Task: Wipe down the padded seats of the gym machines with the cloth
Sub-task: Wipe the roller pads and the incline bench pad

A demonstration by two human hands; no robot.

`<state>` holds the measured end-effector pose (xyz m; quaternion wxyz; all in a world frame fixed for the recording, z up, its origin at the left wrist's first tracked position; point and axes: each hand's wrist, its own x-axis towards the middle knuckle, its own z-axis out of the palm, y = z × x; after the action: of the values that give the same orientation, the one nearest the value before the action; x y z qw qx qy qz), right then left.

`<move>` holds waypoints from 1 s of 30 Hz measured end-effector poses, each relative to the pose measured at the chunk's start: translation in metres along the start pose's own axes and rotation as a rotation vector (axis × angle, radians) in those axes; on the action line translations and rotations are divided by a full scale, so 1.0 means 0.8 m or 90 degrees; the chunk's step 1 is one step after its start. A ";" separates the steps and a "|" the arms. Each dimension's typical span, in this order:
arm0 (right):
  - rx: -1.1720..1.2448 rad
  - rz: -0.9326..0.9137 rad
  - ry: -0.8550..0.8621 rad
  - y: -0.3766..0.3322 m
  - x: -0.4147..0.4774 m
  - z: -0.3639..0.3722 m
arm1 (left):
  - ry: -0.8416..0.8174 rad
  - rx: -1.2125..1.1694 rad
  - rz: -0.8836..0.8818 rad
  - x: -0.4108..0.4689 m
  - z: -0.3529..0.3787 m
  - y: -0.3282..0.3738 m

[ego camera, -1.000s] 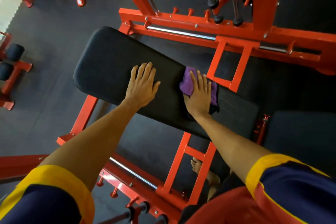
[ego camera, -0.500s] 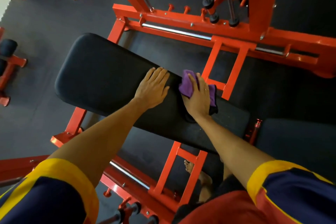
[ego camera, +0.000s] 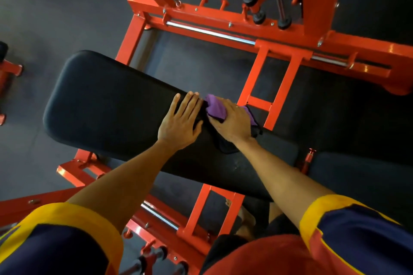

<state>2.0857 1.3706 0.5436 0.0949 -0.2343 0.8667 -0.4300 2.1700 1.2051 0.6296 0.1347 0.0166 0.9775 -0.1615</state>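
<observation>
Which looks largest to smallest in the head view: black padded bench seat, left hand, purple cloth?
1. black padded bench seat
2. left hand
3. purple cloth, visible part only; the right hand covers the rest, so its true rank is unsure.

The floor (ego camera: 55,18) is dark grey and looks like rubber mats. A big orange metal frame (ego camera: 223,22) stands on it. A shiny silver bar (ego camera: 210,32) runs along its far side, and another silver bar (ego camera: 159,215) runs along the near side. More orange machines (ego camera: 9,71) stand at the left edge. The light is dim.
</observation>
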 end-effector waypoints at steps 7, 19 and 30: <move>-0.024 0.138 0.048 0.053 -0.024 -0.023 | -0.010 0.011 -0.010 0.002 0.001 0.001; -0.026 0.111 0.180 0.039 -0.048 0.002 | 0.004 0.008 -0.009 0.001 0.000 0.002; -0.068 0.051 0.112 -0.031 -0.156 0.075 | 0.031 0.033 0.009 -0.001 0.005 0.001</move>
<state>2.2247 1.3765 0.5220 0.0227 -0.1656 0.9020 -0.3980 2.1721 1.2049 0.6262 0.1115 0.0312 0.9758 -0.1852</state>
